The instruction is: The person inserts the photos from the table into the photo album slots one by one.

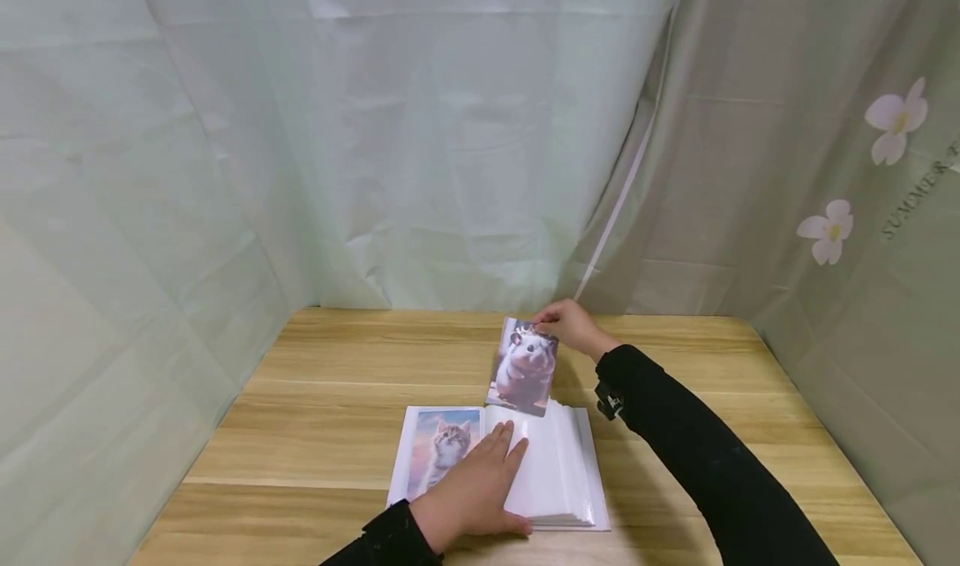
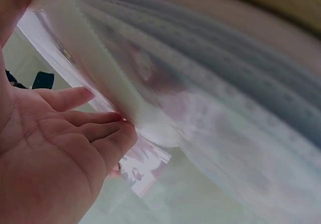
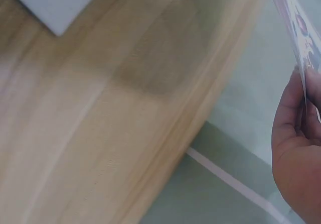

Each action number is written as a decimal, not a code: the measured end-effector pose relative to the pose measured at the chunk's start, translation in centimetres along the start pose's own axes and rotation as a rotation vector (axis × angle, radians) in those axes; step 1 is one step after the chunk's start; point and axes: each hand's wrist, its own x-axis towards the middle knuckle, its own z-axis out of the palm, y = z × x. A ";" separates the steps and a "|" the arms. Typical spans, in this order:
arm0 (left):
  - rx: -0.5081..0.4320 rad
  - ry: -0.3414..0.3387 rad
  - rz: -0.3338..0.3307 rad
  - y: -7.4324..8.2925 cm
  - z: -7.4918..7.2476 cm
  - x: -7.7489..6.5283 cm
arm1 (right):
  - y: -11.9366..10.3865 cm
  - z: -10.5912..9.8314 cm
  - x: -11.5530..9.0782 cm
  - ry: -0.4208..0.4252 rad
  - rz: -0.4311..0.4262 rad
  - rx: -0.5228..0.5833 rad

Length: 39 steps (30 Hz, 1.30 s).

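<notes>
An open photo album (image 1: 551,474) lies on the table, with a kitten picture (image 1: 448,445) in its left side and blank pocket pages on the right. Across the album's middle rests my left hand (image 1: 480,487), fingers straight and thumb apart on the lower page edge. In the left wrist view, the fingertips of that hand (image 2: 65,138) touch a clear plastic sleeve (image 2: 200,113). My right hand (image 1: 573,326) pinches the top right corner of a hamster photo card (image 1: 522,366), which is held up at the album's top edge. The right wrist view shows the card (image 3: 296,33) edge-on between thumb and fingers.
The wooden table (image 1: 322,433) surrounds the album. Behind it hangs a pale curtain (image 1: 465,149), and another with printed flowers (image 1: 828,231) is on the right. A corner of the album cover (image 3: 60,13) appears in the right wrist view.
</notes>
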 end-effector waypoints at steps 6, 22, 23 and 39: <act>0.004 0.006 0.010 0.0 0.1 0.0 | -1.4 -0.4 0.8 -0.063 0.017 -0.039; -0.001 -0.003 0.016 0.0 0.0 -0.1 | -2.9 -0.8 1.9 -0.147 0.031 -0.143; -0.003 -0.005 0.015 0.0 0.0 -0.1 | -2.9 -0.8 1.9 -0.153 0.026 -0.145; -0.014 -0.004 0.010 0.0 0.0 -0.1 | -2.3 0.7 1.6 -0.203 -0.005 -0.094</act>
